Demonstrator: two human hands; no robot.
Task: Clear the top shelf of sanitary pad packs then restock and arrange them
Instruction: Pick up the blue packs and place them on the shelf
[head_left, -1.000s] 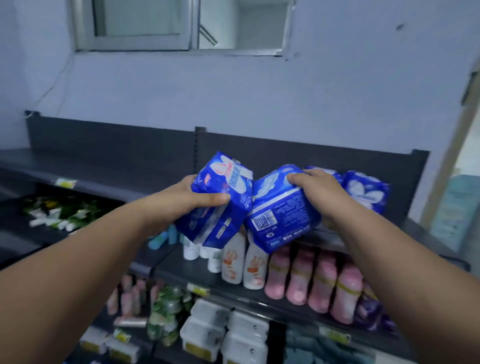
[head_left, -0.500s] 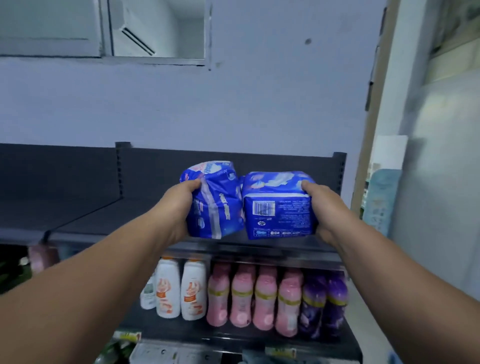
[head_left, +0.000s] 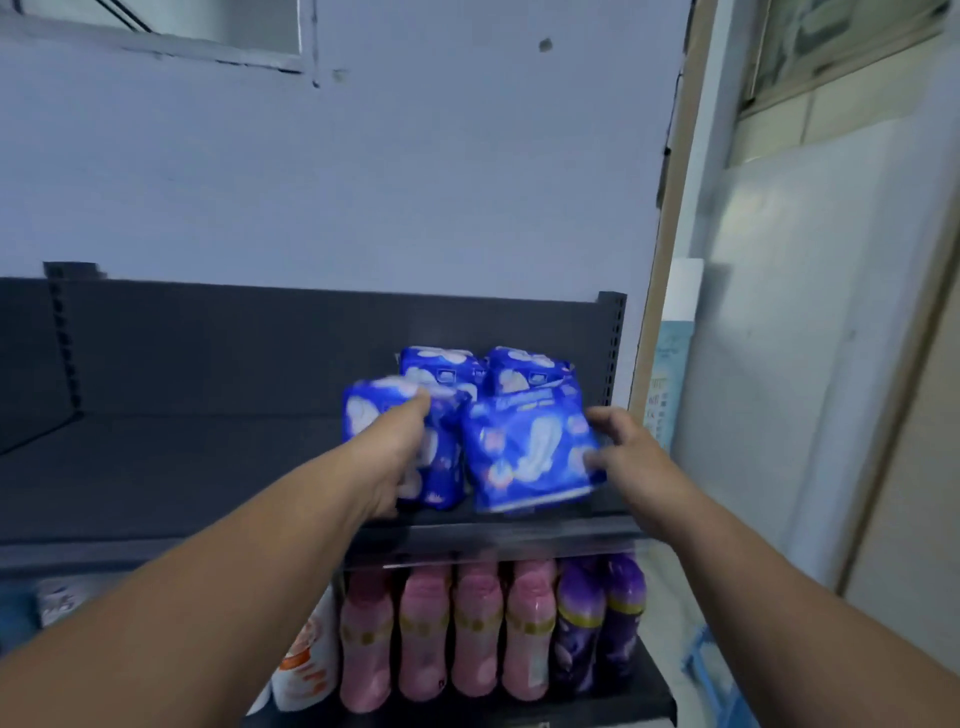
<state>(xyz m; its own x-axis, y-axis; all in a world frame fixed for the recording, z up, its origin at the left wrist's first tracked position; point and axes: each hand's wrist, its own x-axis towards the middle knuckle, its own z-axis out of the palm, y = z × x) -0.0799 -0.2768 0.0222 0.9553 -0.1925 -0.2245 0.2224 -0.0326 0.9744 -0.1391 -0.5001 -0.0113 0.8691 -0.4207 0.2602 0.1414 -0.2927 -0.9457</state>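
Resting on top shelf (head_left: 208, 467), 3 o'clock end: front-left pack (head_left: 363, 415) is gripped by left hand (head_left: 395, 462), fingers curled over it; front-right pack (head_left: 524, 457) is pinched at its 3 o'clock edge by right hand (head_left: 631, 457). Two rear packs (head_left: 441, 364) are seen at 12 o'clock.

Four packs occupy the right end of the top shelf (head_left: 182, 483), in two rows of two. The rear-left pack (head_left: 441, 364) and rear-right pack (head_left: 524, 366) stand side by side against the back panel (head_left: 260, 353), just left of the end upright (head_left: 613, 348). The front-left pack (head_left: 363, 410) and front-right pack (head_left: 530, 452) sit directly before them, near the shelf's front edge. The left hand (head_left: 400, 457) grips the front-left pack; the right hand (head_left: 623, 447) holds the right edge of the front-right pack. Below, a row of bottles (head_left: 478, 623) stands upright on the lower shelf (head_left: 657, 686).
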